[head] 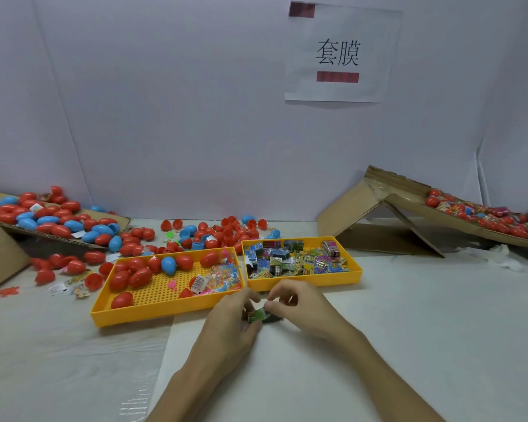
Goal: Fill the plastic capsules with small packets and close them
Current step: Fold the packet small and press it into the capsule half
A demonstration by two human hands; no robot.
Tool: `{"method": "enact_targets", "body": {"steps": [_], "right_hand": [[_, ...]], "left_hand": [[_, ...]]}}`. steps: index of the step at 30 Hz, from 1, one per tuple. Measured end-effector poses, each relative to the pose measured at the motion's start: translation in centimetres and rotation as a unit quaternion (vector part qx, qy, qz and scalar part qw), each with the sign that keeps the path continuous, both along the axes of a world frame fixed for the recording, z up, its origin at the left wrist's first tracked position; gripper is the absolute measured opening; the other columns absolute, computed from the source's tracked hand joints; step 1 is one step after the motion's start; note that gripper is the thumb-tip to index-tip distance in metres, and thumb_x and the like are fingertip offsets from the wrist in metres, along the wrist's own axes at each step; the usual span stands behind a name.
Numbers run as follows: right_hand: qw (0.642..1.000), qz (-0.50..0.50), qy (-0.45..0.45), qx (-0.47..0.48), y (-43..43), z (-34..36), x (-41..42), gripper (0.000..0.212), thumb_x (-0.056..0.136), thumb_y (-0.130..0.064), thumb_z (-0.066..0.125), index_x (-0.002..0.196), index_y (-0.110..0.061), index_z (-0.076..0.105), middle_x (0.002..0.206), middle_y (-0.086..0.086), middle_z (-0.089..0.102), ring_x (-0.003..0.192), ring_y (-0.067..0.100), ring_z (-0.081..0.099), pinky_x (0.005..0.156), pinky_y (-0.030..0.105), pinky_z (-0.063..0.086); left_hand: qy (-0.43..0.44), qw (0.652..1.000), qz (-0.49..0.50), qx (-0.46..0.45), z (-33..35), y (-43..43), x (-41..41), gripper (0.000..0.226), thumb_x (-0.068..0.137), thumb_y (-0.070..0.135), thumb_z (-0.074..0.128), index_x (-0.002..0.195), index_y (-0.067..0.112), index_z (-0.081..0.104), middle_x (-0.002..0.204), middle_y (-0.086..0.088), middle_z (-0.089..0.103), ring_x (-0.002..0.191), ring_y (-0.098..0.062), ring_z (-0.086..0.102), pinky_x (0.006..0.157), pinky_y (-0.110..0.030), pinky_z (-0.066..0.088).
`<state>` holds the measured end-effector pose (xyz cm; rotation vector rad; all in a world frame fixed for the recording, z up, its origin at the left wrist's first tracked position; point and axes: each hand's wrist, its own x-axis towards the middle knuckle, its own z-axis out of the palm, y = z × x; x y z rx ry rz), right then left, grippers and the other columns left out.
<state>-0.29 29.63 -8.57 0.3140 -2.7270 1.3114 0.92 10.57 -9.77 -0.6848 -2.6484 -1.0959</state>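
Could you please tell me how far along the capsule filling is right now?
Done, apparently: many closed capsules piled on the left cardboard. In hand: the left hand and right hand pinch one green packet; no capsule shows in them. Left: open halves loose on the table, and the right yellow tray full of packets.

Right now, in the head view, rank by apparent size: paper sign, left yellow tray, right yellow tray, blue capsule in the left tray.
Paper sign and left yellow tray: too alike to rank.
Then right yellow tray.
Smallest: blue capsule.
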Motion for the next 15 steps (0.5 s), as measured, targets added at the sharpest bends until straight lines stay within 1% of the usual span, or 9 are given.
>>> {"method": "enact_targets", "body": {"steps": [2, 4, 8, 11, 13, 15], "right_hand": [[1.0, 0.016, -0.004, -0.012, -0.22, 0.09, 0.03, 0.01, 0.081, -0.035, 0.078, 0.087, -0.031, 0.07, 0.069, -0.01, 0.062, 0.06, -0.002, 0.053, 0.058, 0.015, 0.042], [1.0, 0.025, -0.006, -0.013, -0.34, 0.1, 0.01, 0.012, 0.082, -0.026, 0.078, 0.089, -0.032, 0.07, 0.068, -0.012, 0.062, 0.061, -0.003, 0.054, 0.061, 0.016, 0.043], [0.998, 0.035, -0.021, -0.056, -0.2, 0.17, -0.13, 0.023, 0.084, -0.007, 0.071, 0.092, -0.028, 0.069, 0.065, -0.018, 0.064, 0.064, -0.001, 0.059, 0.066, 0.021, 0.048], [0.997, 0.027, -0.035, -0.066, -0.25, 0.26, -0.27, 0.031, 0.081, -0.001, 0.067, 0.089, -0.03, 0.069, 0.064, -0.013, 0.062, 0.062, 0.002, 0.058, 0.064, 0.024, 0.05], [0.997, 0.021, -0.039, -0.056, -0.32, 0.24, -0.32, 0.037, 0.08, 0.003, 0.062, 0.087, -0.033, 0.069, 0.063, -0.016, 0.061, 0.061, 0.001, 0.056, 0.062, 0.024, 0.048], [0.999, 0.009, -0.028, -0.016, -0.16, 0.09, -0.38, 0.039, 0.081, 0.003, 0.056, 0.089, -0.032, 0.069, 0.063, -0.022, 0.06, 0.061, -0.003, 0.052, 0.061, 0.019, 0.042]], "left_hand": [[-0.003, 1.0, 0.0, 0.006, -0.03, -0.06, -0.07, 0.033, 0.087, 0.019, 0.074, 0.11, 0.032, 0.055, 0.095, 0.013, 0.058, 0.091, -0.007, 0.055, 0.079, -0.021, 0.048], [-0.001, 1.0, -0.002, 0.009, -0.09, -0.08, -0.19, 0.033, 0.086, 0.019, 0.074, 0.111, 0.031, 0.055, 0.094, 0.014, 0.057, 0.089, -0.006, 0.055, 0.076, -0.018, 0.046], [0.01, 1.0, -0.007, 0.008, -0.25, -0.05, -0.36, 0.035, 0.085, 0.02, 0.074, 0.109, 0.033, 0.053, 0.091, 0.016, 0.056, 0.086, -0.006, 0.054, 0.074, -0.018, 0.043], [0.012, 1.0, -0.008, 0.004, -0.28, -0.01, -0.33, 0.036, 0.085, 0.021, 0.075, 0.108, 0.035, 0.052, 0.09, 0.016, 0.055, 0.087, -0.006, 0.054, 0.075, -0.019, 0.045], [0.013, 1.0, -0.006, 0.002, -0.3, 0.05, -0.3, 0.035, 0.085, 0.021, 0.075, 0.108, 0.034, 0.052, 0.091, 0.016, 0.055, 0.087, -0.006, 0.054, 0.075, -0.018, 0.044], [0.012, 1.0, -0.004, 0.004, -0.33, 0.1, -0.26, 0.036, 0.086, 0.021, 0.075, 0.107, 0.036, 0.051, 0.091, 0.016, 0.055, 0.087, -0.006, 0.054, 0.074, -0.017, 0.042]]}}
